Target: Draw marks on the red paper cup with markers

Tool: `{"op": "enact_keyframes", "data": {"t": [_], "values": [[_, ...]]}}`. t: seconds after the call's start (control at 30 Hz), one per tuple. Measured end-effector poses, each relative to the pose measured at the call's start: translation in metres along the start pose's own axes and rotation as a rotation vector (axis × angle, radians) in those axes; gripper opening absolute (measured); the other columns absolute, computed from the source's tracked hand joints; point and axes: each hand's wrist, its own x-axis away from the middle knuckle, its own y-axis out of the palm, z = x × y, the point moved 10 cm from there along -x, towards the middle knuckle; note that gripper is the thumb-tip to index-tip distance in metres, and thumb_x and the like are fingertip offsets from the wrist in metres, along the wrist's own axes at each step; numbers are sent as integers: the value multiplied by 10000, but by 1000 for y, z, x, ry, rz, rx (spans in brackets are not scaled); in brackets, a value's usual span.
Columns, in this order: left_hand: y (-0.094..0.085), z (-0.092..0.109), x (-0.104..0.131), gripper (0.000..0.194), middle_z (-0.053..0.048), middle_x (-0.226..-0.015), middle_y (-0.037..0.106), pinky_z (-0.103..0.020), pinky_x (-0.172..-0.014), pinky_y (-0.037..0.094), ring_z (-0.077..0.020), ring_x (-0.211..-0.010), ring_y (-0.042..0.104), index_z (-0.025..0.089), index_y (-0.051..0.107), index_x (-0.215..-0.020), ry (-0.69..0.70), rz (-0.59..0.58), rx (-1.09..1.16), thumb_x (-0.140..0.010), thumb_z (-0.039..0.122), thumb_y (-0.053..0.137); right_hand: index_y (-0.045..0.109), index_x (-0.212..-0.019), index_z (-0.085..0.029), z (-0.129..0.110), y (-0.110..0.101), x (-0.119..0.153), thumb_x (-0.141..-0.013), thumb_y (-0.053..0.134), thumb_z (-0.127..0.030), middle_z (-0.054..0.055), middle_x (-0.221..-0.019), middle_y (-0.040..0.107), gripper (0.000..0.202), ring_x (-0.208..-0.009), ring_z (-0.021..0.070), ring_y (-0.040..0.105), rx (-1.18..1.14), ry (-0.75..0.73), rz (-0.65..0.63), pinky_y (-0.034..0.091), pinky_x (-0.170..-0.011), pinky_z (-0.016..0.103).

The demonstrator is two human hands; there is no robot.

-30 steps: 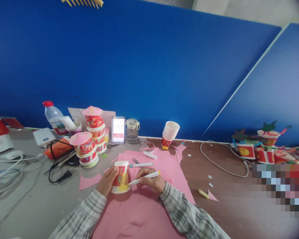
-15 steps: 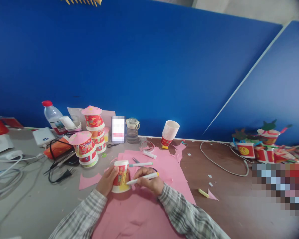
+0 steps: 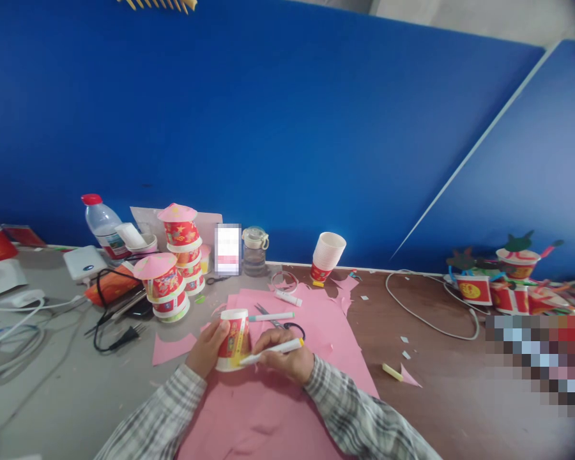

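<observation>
An upside-down red paper cup (image 3: 234, 338) with a gold pattern stands over the pink paper (image 3: 278, 399). My left hand (image 3: 207, 350) is closed around its left side, thumb on the front. In my right hand (image 3: 287, 358) is a white marker (image 3: 273, 351) with a yellow end; its tip touches the cup near the lower rim, beside a yellow patch. Just behind lie a second marker (image 3: 272, 316) with green ends and scissors (image 3: 294, 329), partly covered by that marker and my fingers.
Stacked red cup towers with pink cone tops (image 3: 159, 267) stand at left, near a black plug cable (image 3: 124, 338). A water bottle (image 3: 255, 252) and stacked cups (image 3: 328, 252) are at the back. Cup crafts (image 3: 474, 289) sit at right, with a white cable (image 3: 431, 316).
The marker tip has moved down and slightly left along the cup to near its lower rim. My right hand has dropped a little, uncovering more of the scissors' dark handle.
</observation>
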Motion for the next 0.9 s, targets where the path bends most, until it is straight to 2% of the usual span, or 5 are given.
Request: {"op": "enact_keyframes", "data": {"t": [0.23, 0.4, 0.53, 0.67, 0.9], "values": [[1, 4, 0, 568, -1, -637, 635, -288, -565, 485, -192, -609, 578, 199, 596, -735, 40, -15, -34, -528, 714, 472, 706, -702, -159, 1, 2, 1, -612, 685, -158, -5, -548, 653, 92, -441, 113, 523, 26, -10, 3, 379, -426, 177], [3, 6, 0, 579, 1, -638, 635, -294, -563, 486, -196, -610, 579, 197, 592, -745, 43, -21, -50, -533, 716, 449, 700, -711, -184, -4, -6, 0, -630, 667, -175, -7, -575, 662, 88, -460, 121, 536, 23, -68, 86, 406, -456, 191], [4, 8, 1, 574, 0, -642, 634, -296, -562, 484, -198, -614, 580, 199, 593, -744, 47, -27, -64, -531, 714, 456, 702, -699, -185, -5, -8, -2, -622, 679, -149, -15, -553, 652, 88, -448, 117, 520, 75, -83, 85, 391, -438, 185], [7, 10, 2, 590, 5, -648, 631, -299, -576, 487, -202, -629, 583, 204, 587, -796, 50, -53, -65, -543, 717, 444, 693, -724, -202, -11, -12, -1, -655, 647, -161, -9, -608, 669, 92, -528, 140, 565, 77, -137, 139, 429, -508, 206], [7, 7, 2, 580, 0, -682, 633, -317, -624, 477, -217, -677, 580, 216, 591, -785, 55, -65, -93, -540, 721, 449, 697, -723, -190, -14, 4, 1, -648, 638, -191, -2, -577, 647, 96, -474, 135, 518, 182, -80, 56, 396, -463, 210]]}}
